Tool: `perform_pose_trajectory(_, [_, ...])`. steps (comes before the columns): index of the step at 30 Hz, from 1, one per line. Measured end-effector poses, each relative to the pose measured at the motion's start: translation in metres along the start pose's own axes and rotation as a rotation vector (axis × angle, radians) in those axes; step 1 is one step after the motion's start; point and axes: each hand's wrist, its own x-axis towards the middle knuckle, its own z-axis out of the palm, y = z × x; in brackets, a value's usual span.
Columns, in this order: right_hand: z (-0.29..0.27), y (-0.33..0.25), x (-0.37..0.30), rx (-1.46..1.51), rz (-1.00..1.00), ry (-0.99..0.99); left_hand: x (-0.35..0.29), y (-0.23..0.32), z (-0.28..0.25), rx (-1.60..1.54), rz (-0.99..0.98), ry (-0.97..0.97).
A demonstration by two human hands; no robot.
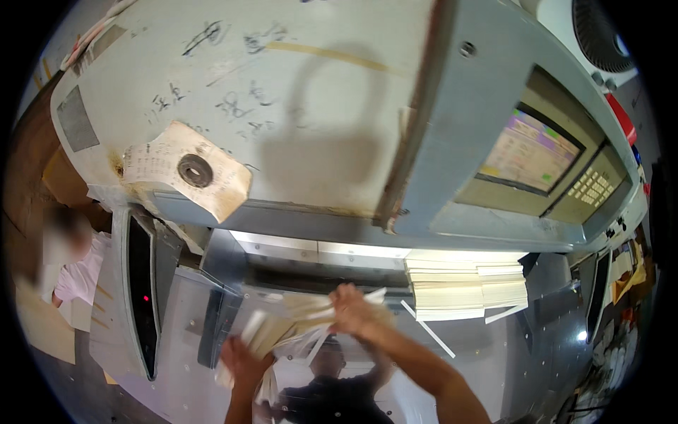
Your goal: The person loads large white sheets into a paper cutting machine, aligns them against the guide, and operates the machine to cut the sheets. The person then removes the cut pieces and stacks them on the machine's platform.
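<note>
Over the shiny metal bed of a large cutting machine, both hands grip a loose, fanned bundle of cream-white paper strips [272, 331]. My left hand [246, 362] is closed round the lower left end, and more strips hang below it. My right hand [349, 311] is closed on the upper right end, with thin slips sticking out past the fingers. Motion blurs the bundle's edges. To the right of my right hand stands a neat stack of cut paper [448, 288], in two side-by-side piles. A narrow loose strip [431, 331] lies slanted beside the stack.
Behind the bed rises the machine's grey housing [332, 141], with a screen [531, 150] and keypad [593, 185] at right. A dark ring [195, 170] rests on a written sheet. Black upright side panels [141, 297] flank the bed. Another person [83, 265] is at far left.
</note>
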Motion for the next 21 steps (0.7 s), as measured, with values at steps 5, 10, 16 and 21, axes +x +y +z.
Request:
perform_pose_trajectory(5, [0.067, -0.088, -0.117, 0.101, 0.017, 0.134, -0.088, -0.019, -0.045, 0.259, -0.569, 0.01])
perform_pose_trajectory(10, [0.108, -0.051, -0.29, 0.157, 0.221, 0.31, -0.142, 0.003, -0.058, 0.126, -0.121, -0.162])
perform_pose_trajectory(16, [0.075, 0.102, -0.492, 0.126, 0.683, 0.11, -0.165, 0.162, -0.04, -0.397, 0.697, -0.633])
perform_pose_trajectory(21, [0.035, 0.245, -0.516, -0.107, 0.461, 0.13, -0.144, 0.33, 0.022, -0.363, 1.05, -0.524])
